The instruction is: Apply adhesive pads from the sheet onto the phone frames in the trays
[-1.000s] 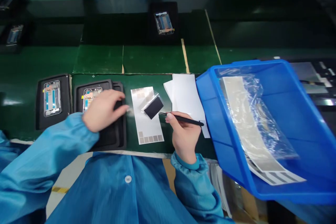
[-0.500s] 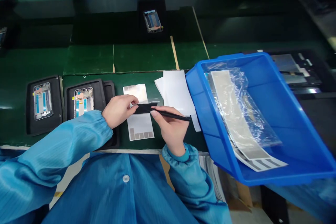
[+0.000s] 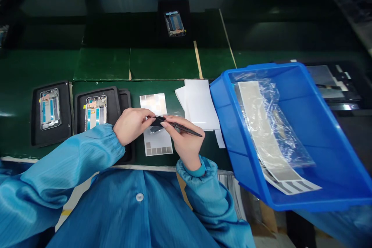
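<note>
A big blue bin (image 3: 319, 131) blocks the right side. Two black trays (image 3: 52, 112) crowd the left. White sheets (image 3: 200, 104) lie between. The far green belt (image 3: 162, 64) lies open, one tray (image 3: 174, 23) beyond it.

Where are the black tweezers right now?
In the head view, the black tweezers are pinched in the right hand, near centre. Their tips meet the small dark piece held by the left hand, above the white sticker sheet.
</note>
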Demonstrator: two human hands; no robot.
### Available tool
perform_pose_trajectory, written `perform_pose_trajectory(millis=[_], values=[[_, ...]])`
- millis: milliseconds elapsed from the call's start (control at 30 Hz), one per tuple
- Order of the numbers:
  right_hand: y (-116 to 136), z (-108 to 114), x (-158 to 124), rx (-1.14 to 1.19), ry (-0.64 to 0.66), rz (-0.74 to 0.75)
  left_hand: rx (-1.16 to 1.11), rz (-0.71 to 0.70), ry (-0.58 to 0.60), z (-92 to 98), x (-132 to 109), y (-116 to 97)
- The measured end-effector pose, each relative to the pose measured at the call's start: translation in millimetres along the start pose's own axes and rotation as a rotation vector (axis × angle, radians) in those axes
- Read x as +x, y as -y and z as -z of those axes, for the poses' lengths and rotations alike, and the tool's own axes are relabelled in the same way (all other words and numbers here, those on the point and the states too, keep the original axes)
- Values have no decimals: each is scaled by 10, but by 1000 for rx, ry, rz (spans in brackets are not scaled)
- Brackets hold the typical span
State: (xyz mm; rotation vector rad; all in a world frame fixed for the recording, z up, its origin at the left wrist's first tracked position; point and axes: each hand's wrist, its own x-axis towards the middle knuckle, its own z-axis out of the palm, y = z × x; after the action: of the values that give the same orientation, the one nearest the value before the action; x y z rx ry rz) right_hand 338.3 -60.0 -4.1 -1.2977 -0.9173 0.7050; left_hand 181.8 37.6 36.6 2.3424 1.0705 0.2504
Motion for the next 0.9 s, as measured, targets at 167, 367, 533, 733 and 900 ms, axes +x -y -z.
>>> perform_pose_trajectory(millis=[167, 367, 533, 733, 900], values=[[9, -31, 2, -16, -10, -21, -8, 16, 13, 4, -1, 17], [21, -83, 9, -30, -32, -45, -76, 68, 38, 17, 1, 34], [23, -134, 12, -39, -59, -36, -182, 124, 66, 42, -14, 57], [35, -154, 13, -72, -72, -3, -219, 121, 57, 91, -33, 82], [47, -172, 0, -80, -61, 0, -228, 115, 62, 97, -53, 105]])
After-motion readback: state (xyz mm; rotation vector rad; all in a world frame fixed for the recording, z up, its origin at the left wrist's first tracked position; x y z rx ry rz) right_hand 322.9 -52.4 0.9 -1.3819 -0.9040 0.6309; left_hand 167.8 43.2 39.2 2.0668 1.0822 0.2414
